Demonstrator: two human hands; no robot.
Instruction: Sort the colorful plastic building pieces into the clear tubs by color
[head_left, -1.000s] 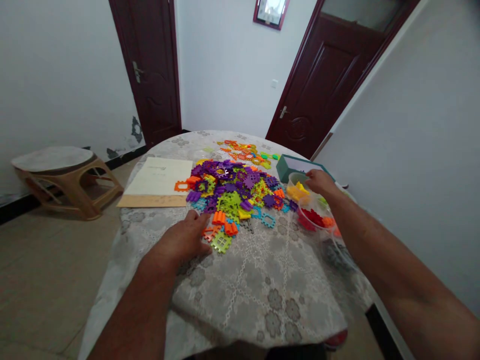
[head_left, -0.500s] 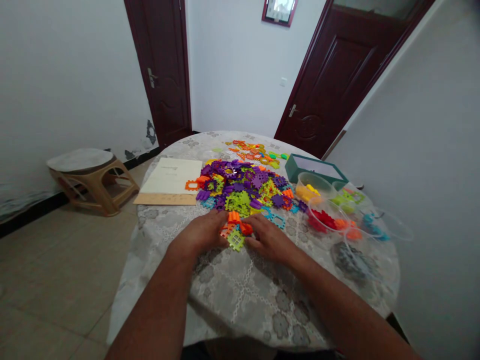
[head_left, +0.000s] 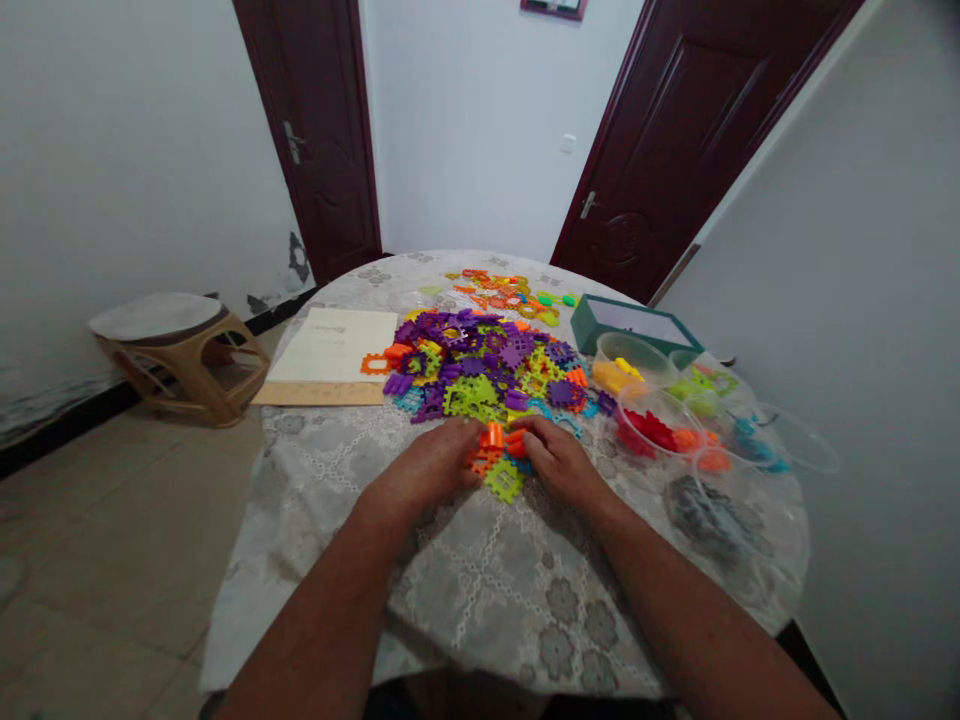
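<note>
My left hand (head_left: 441,462) is closed at the left side of a small cluster of plastic building pieces, its fingers against an upright orange curved piece (head_left: 492,436). From the right, my right hand (head_left: 561,462) pinches another orange piece (head_left: 516,442) between thumb and fingers. Between the hands, a lime-green square piece with a window grid (head_left: 504,482) lies nearest to me, beside a flat orange piece (head_left: 482,461). Fingers hide part of the cluster, and I cannot tell which pieces are joined. Just beyond rises a heap of purple, lime and orange pieces (head_left: 480,365).
Clear tubs, one with red pieces (head_left: 649,430) and one with grey pieces (head_left: 709,515), stand right. Behind them is a green box (head_left: 592,325). An open booklet (head_left: 330,345) lies left; more orange pieces (head_left: 502,290) lie at the back. A stool (head_left: 180,355) stands beside the table.
Both hands and the small cluster have shifted slightly right. The orange piece in my right hand sits farther from me relative to the lime-green square. The camera view has tilted slightly downward.
</note>
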